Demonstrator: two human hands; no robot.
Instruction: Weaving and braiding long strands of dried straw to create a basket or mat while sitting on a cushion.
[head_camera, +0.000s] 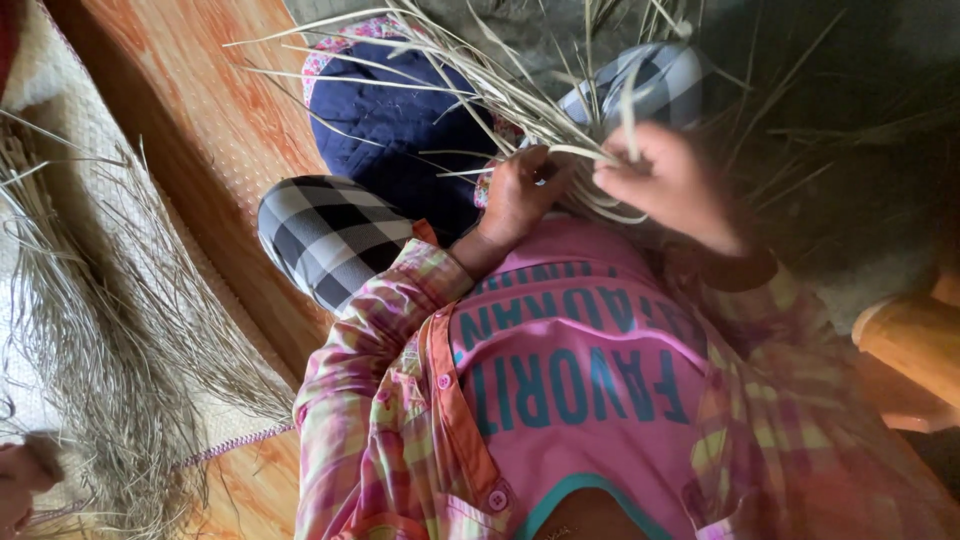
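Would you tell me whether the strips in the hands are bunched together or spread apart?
Bunched at the hands: both the left hand and right hand pinch the pale straw strips, whose far ends fan outward.

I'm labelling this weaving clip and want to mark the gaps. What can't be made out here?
Head view only:
- Right hand: motion-blurred, so its grip on the dried straw strands is unclear.
- Left hand: fingertips hidden among the strands.
- Strand tips: cut off by the top edge.
- Woven mat: cut off by the left edge.
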